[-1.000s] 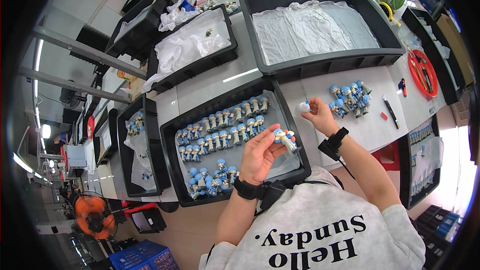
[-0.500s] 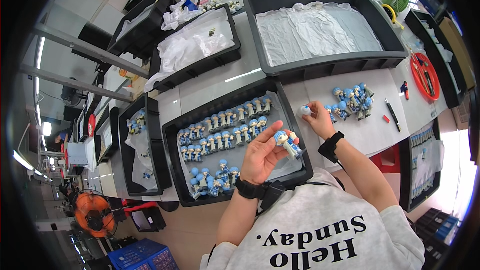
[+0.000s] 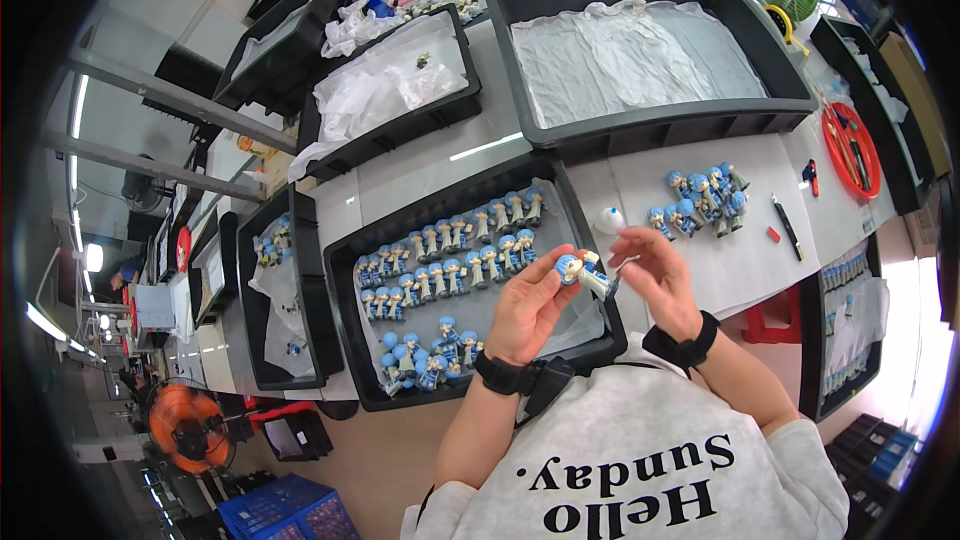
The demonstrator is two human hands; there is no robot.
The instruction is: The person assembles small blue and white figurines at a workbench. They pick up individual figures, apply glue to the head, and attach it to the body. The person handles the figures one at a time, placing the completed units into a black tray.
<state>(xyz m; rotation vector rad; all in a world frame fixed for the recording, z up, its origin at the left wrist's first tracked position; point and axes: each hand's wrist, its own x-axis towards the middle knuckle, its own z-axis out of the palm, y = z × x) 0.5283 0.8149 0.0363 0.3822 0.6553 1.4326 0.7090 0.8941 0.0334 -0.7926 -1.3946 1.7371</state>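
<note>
My left hand [image 3: 532, 308] pinches a small figurine [image 3: 590, 276] with blue hair and a pale, blue-trimmed outfit, tilted over the front right of a black tray [image 3: 345, 340]. Close beside its lower end is my right hand [image 3: 660, 278], fingers bent, with a thin pale bit at the fingertips too small to name. A small white bottle [image 3: 608, 221] with a blue tip stands on white paper [image 3: 730, 270], just beyond my hands. Rows of similar figurines [image 3: 440, 275] lie in the tray, with a loose heap of them [image 3: 425, 360] nearer me.
More figurines [image 3: 705, 200] are grouped on the paper at right, beside a black pen-like tool [image 3: 787, 225] and a red cap [image 3: 773, 235]. A large lined tray [image 3: 650, 130] stands behind. At far right lies a red dish [image 3: 850, 150] of tools.
My right hand has left the white bottle and come nearer, toward the figurine. My left hand still holds the figurine, which has turned slightly and shifted right.
</note>
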